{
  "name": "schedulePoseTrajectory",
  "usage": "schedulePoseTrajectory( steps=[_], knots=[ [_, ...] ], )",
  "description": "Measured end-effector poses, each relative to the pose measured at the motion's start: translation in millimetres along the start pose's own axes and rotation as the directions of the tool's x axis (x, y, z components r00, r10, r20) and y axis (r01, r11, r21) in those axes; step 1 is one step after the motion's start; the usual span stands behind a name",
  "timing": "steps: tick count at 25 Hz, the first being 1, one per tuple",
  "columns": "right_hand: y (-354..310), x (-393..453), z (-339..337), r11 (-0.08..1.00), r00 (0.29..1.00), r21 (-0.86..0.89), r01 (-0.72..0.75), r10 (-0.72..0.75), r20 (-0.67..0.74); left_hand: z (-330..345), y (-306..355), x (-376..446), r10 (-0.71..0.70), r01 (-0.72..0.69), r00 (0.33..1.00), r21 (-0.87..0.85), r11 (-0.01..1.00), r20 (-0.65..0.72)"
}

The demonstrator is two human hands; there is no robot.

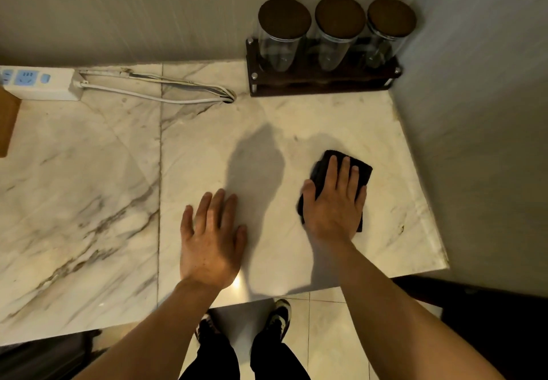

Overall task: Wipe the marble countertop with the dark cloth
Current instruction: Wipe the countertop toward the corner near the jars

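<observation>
Room corner: pale streaked walls meet behind a dark wooden rack holding three lidded glass jars. White power strip with looped cord at left. Glossy tiled floor. Warm, dim light.

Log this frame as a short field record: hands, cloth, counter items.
right hand: flat, fingers spread, pressing the dark cloth on the marble countertop
left hand: open, palm down on bare marble, holding nothing
back corner: three lidded glass jars in a dark wooden rack
back left: white power strip with its cord
</observation>
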State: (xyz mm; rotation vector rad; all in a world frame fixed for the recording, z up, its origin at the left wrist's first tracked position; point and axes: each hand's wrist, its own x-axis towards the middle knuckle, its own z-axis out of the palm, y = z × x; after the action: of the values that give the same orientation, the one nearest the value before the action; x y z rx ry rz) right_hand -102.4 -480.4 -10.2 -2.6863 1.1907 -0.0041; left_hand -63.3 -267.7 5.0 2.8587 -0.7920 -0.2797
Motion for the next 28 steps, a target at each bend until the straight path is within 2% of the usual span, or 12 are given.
schedulePoseTrajectory(
  steps=[9, 13, 16, 20, 23, 28],
  knots=[
    [30.9, -65.2, -1.4, 1.0, 1.0, 0.022, 0.018, -0.019, 0.003, 1.6, 1.3, 0.7, -0.017, 0.016, 0.999, 0.024, 1.0, 0.043],
    [54.1, -79.5, -9.1, 0.989, 0.988, -0.017, 0.147, -0.146, 0.047, -5.1, 5.8, 0.5, -0.009, 0.009, 0.999, 0.001, 1.0, 0.036],
    [83.7, -78.4, -18.5, 0.943, 0.941, -0.061, 0.328, -0.32, 0.11, -9.4, 12.7, 1.3, -0.006, 0.006, 1.0, -0.051, 0.999, -0.001],
    [117.3, -62.1, -30.1, 0.828, 0.828, -0.1, 0.552, -0.529, 0.187, -4.3, 33.7, -1.5, 0.065, -0.068, 0.997, -0.074, 0.995, -0.041],
    [126.5, -48.4, -33.8, 0.778, 0.777, -0.103, 0.619, -0.588, 0.225, 3.9, 53.2, 1.5, 0.094, -0.095, 0.995, -0.047, 0.994, -0.038],
    [126.1, -17.8, -36.8, 0.75, 0.741, -0.079, 0.657, -0.623, 0.249, 15.9, 62.5, 8.0, 0.097, -0.097, 0.995, 0.008, 0.995, 0.007]
  ],
)
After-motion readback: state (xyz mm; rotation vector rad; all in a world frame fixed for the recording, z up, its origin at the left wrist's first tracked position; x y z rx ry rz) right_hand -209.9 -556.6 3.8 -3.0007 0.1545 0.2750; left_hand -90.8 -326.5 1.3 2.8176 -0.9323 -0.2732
